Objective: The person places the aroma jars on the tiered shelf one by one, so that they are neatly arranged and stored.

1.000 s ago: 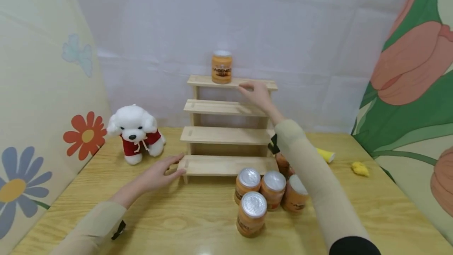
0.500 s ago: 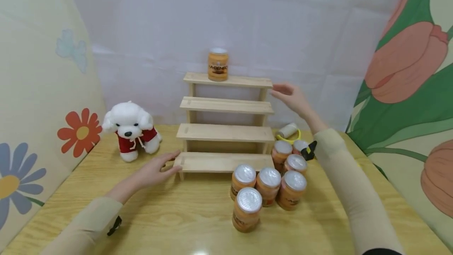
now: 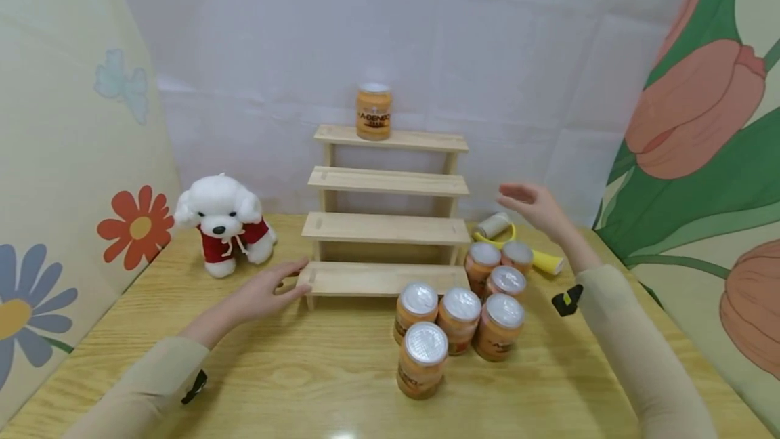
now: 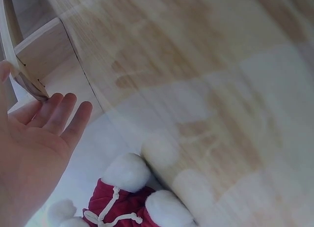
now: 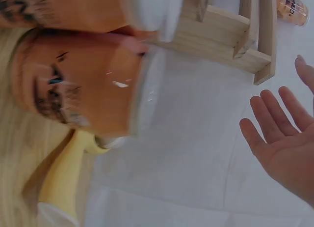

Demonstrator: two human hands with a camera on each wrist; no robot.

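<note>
I am drawing the right hand (image 3: 535,210), relaxed and empty, rightward from the rack (image 3: 384,226); the left hand (image 3: 265,295), fingers extended, is touching its lower left end. One can (image 3: 374,114) is standing unheld atop it, upper centre, apparently placed; seven other cans (image 3: 458,330) are standing lower right of centre.

Pale backdrop (image 3: 518,53), apparently cloth, behind table (image 3: 292,371)

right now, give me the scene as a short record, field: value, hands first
left hand: touches lowest shelf at its left end
right hand: holds nothing, raised right of wooden stand
top shelf: bears one upright orange can
table: bears seven more cans near the stand's lower right
plush dog: on table, left of the stand
yellow-handled item: partly hidden behind the cans
</note>
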